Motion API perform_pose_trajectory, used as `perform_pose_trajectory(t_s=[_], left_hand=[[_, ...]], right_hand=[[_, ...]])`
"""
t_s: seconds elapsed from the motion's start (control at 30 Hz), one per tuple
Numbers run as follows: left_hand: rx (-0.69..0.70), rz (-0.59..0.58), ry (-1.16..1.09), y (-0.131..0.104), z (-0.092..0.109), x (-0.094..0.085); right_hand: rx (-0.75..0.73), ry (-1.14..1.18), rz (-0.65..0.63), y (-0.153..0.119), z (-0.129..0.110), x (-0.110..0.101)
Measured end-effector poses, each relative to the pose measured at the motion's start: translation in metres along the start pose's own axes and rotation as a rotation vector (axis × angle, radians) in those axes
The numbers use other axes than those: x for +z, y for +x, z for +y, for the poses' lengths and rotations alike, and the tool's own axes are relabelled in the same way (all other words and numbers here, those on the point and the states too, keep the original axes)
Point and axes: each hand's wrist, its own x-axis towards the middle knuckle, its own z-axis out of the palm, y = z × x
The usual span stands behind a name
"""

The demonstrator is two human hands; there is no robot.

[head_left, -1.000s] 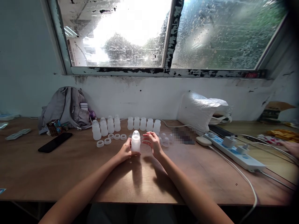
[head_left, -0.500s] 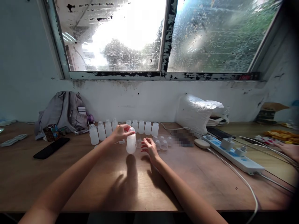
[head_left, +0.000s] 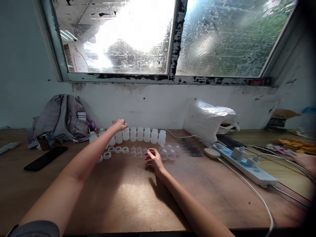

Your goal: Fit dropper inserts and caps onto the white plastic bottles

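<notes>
A row of frosted white baby bottles runs along the back of the table. My left hand reaches to that row, its fingers closed around the top of a baby bottle that stands in line with the others. My right hand rests on the table with loosely curled fingers spread apart and nothing in them. Just beyond its fingertips are several clear bottle nipples. White collar rings lie to the left of these, partly behind my left forearm. Translucent caps sit to the right of my right hand.
On the left are a grey backpack, a small box and a black phone. A silvery bag, a white round pad and a power strip with cables occupy the right. Another person's hand shows at the right edge.
My left hand has carried the baby bottle from mid-table back and left to the row. Rings and nipples behind it now show. My right hand stays nearly in place.
</notes>
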Motion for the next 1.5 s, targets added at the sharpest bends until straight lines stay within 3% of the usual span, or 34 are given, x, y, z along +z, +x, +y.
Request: perform_pose_trajectory(t_s=[0.2,0.43,1.17,1.37,1.5], left_hand=[[-0.046,-0.046,0.050,0.020,-0.004,0.023],[-0.071,-0.047,0.042,0.028,-0.008,0.032],[-0.028,-0.033,0.056,0.027,-0.003,0.033],[0.005,0.031,0.057,0.014,0.000,0.026],[0.121,0.094,0.057,-0.005,0.000,0.012]], right_hand=[[0.014,-0.023,-0.023,0.001,0.004,0.002],[0.022,-0.046,-0.024,0.003,0.006,0.003],[0.012,-0.060,-0.029,0.004,0.010,0.003],[0.012,-0.070,-0.040,0.006,0.012,0.002],[0.005,-0.077,-0.046,0.008,0.014,0.002]])
